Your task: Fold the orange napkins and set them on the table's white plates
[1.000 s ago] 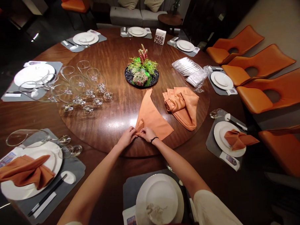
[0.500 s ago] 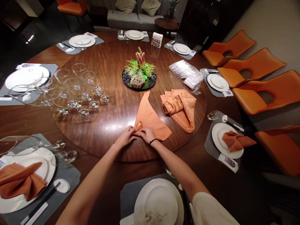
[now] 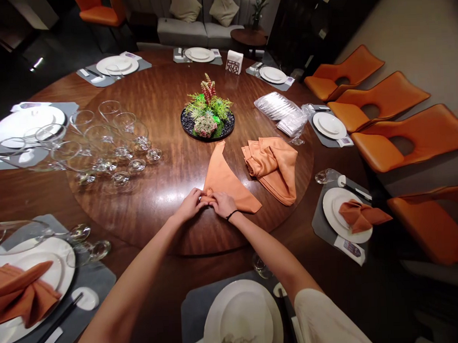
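Note:
An orange cloth napkin lies on the round wooden turntable, its narrow point toward the plant centrepiece. At its near left corner the cloth is bunched into a small roll. My left hand pinches this rolled edge from the left. From the right, my right hand, with a dark band at the wrist, grips the same edge, its fingertips close to the left ones. A stack of folded orange napkins rests just right of the one I hold.
Several wine glasses stand on the turntable's left. A plant centrepiece and a plastic-wrapped bundle lie beyond the napkins. Nearest me is a place setting with a white plate. Orange chairs line the right side.
Both hands stay at the napkin's near left corner, and the cloth there looks a little more rolled up. The whole view has shifted slightly.

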Motion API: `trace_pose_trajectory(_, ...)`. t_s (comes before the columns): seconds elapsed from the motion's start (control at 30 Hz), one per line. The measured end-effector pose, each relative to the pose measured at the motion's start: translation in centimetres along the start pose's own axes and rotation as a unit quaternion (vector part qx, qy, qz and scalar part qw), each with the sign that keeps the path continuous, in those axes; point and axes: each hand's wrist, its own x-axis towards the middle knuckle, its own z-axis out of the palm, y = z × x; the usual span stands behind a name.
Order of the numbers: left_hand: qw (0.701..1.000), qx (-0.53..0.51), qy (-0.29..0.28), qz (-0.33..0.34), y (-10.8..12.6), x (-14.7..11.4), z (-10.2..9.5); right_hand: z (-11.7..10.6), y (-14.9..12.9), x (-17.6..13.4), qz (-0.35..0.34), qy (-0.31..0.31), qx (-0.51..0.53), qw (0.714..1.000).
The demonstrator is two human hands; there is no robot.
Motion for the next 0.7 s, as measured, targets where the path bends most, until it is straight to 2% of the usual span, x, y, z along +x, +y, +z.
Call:
trace_pose_trajectory(0.1,0.999,0.005,0.002,0.05,0.0,0.0,-0.3,-0.4,0.7,1.6,0.04,-0.02,0.032,0.998)
trace_pose_trajectory(0.17,0.998,0.012,-0.011,0.066,-0.2,0.4,-0.5,-0.8,1.0,2.0,0.031,0.002,0.028,0.999)
trace_pose_trajectory(0.27,0.999,0.007,-0.023,0.049,-0.7,1.7,-0.6,-1.2,1.3,1.9,-0.044,0.033,-0.009,0.998)
trace_pose_trajectory(0.37,0.999,0.003,-0.034,0.015,-1.1,3.2,-0.6,-1.3,1.8,1.7,-0.107,0.01,-0.044,0.993)
trace_pose_trajectory(0.47,1.0,0.002,-0.007,0.004,-0.9,4.1,-0.6,-1.3,2.6,2.4,-0.087,0.011,-0.03,0.996)
trace_pose_trajectory(0.57,0.999,0.012,0.031,0.04,-0.4,4.4,-0.7,-1.7,3.2,3.9,-0.059,0.0,-0.001,0.998)
trace_pose_trajectory(0.63,0.997,0.026,0.032,0.07,-0.3,4.6,-0.7,-2.1,3.5,4.9,-0.042,-0.017,0.002,0.999)
trace_pose_trajectory(0.7,0.996,0.033,0.031,0.071,-0.5,5.1,-0.5,-2.6,3.7,5.6,-0.035,-0.011,-0.007,0.999)
